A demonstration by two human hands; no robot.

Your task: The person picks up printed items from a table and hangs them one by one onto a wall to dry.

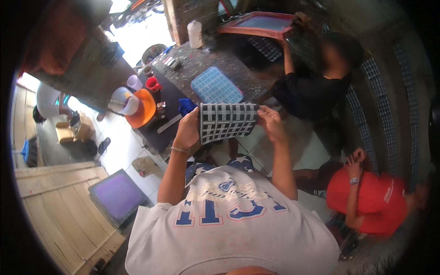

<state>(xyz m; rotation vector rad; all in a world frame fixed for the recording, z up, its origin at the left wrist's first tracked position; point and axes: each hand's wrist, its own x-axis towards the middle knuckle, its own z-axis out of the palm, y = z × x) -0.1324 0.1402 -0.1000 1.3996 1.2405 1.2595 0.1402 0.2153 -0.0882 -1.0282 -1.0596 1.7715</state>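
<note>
The left hand (187, 130) grips the left edge of a black-and-white checked panel (228, 120); the right hand (272, 124) pinches the panel near its upper right corner. The panel is suspended between both hands, in front of the near edge of the table (182, 81) — contact with that edge cannot be determined. A blue cloth (186, 106) is just beside the left hand. A light-blue gridded panel (216, 85) lies inboard of the table's near edge; an orange basin (145, 107) is toward the left edge.

Step in hand, as judged: two-handed holding of the panel, patterned face up, possibly for viewing. Any shift calls for both hands moving together — uneven motion could bend the panel.
</note>
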